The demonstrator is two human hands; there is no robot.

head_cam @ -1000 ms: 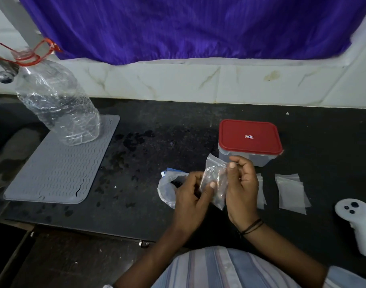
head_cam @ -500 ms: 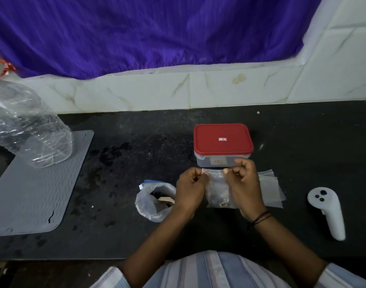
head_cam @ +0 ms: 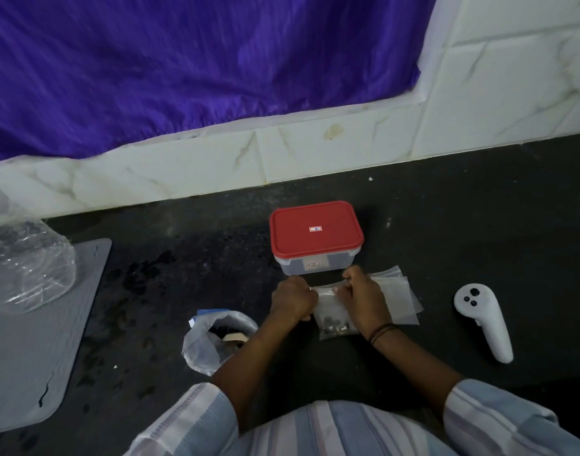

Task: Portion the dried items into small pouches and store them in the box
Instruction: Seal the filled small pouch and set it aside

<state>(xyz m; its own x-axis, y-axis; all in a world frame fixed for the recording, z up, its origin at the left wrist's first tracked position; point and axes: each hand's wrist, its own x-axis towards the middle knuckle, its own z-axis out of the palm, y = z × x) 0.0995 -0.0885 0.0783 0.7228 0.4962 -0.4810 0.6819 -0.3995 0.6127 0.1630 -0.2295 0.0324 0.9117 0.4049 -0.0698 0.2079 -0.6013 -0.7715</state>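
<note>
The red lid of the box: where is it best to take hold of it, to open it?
Probably at the near long edge of the red lid, from the front: the rim overhangs the box there, and both hands are already close.

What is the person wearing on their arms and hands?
Both hands are bare: the left hand and the right hand wear no gloves. The right wrist has a thin dark band. The striped sleeves, pale blue, white and pinkish, are pushed up to about the elbows.

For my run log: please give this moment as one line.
both hands pinch pouch top | dried items inside | box lid on | spare pouches beside
</note>
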